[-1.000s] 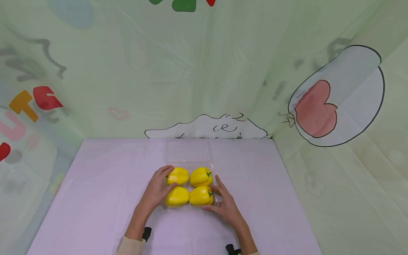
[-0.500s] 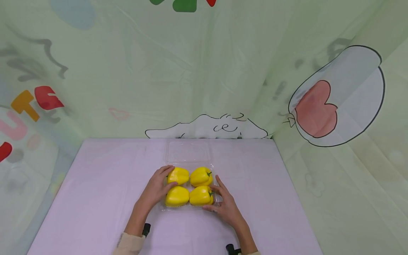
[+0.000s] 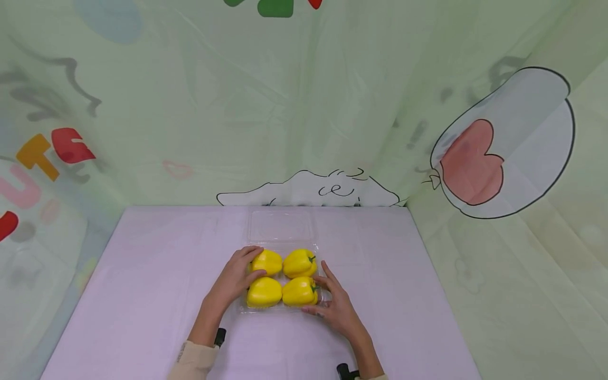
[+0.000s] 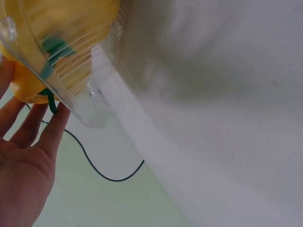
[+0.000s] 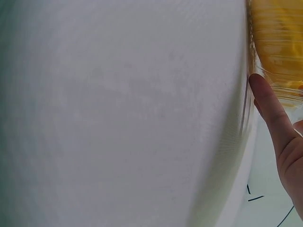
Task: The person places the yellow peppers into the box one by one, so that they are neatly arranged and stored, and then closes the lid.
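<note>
Several yellow bell peppers sit in two rows inside an open, clear plastic clamshell container [image 3: 277, 311] on the table. My left hand [image 3: 234, 277] grips the far-left bell pepper [image 3: 267, 262], fingers on its far side and thumb on its near side. In the left wrist view, that hand's fingertips meet a yellow pepper [image 4: 26, 85] with a green stem beside the container wall. My right hand [image 3: 339, 309] holds the container's near right corner, beside the near-right bell pepper [image 3: 298, 291]. The right wrist view has a digit [image 5: 267, 99] against the container's edge; the other fingers are mostly hidden.
The container's transparent lid [image 3: 280, 226] lies folded back toward the table's far edge. A pale lilac cloth covers the table [image 3: 380, 264]. Light green printed curtains [image 3: 285, 105] enclose the back and sides.
My left hand has shifted slightly to the right with the far-left bell pepper, now nearer its neighbour. The right hand looks still.
</note>
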